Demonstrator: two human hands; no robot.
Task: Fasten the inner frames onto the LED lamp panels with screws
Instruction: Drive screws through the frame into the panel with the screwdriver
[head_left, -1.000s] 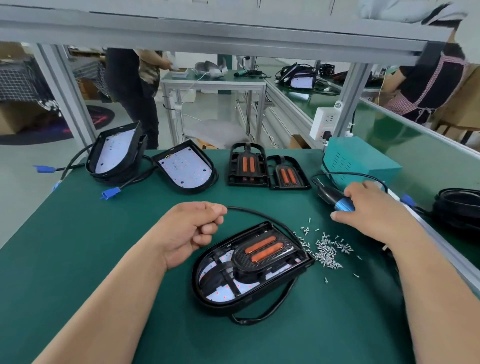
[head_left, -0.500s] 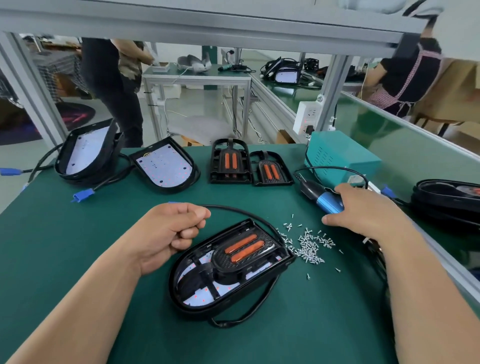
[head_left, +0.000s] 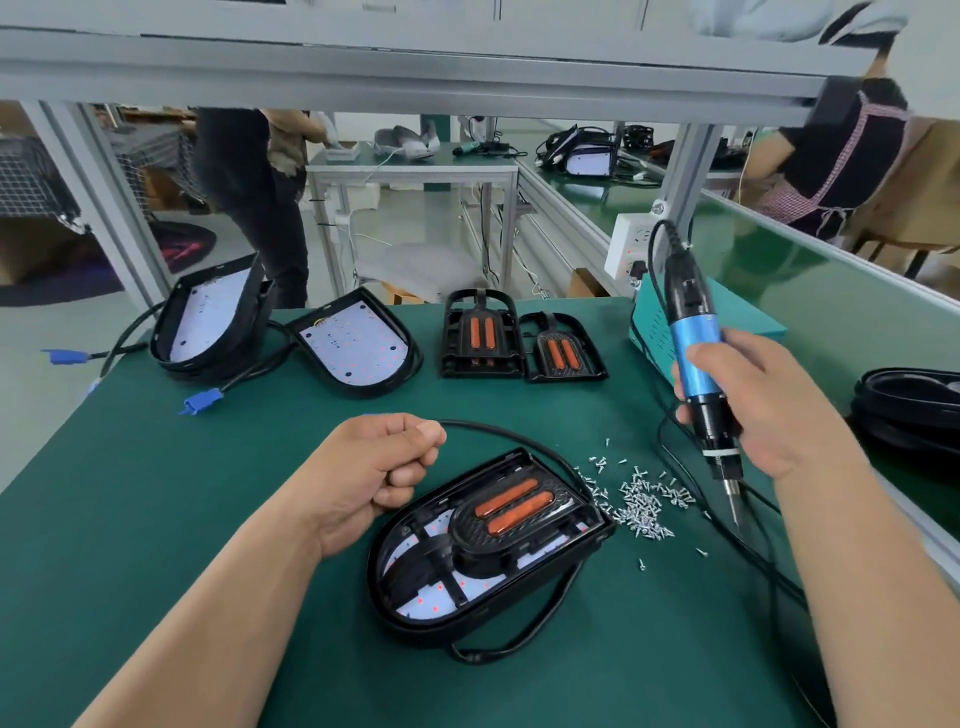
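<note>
The LED lamp panel, its inner frame seated, lies mid-tabletop, with loose screws at its 2 o'clock. The right hand has its grip closed round the electric screwdriver. The left hand seems to have its grip closed on the cable. Best to steady the panel and hold the bit upright over each hole.

Tally by kind
Three inner frames: two loose, one fitted in a panel. Two single lamp panels, plus a left stack and a right stack whose layers cannot be counted. One electric screwdriver. One heap of screws, too many to count.
</note>
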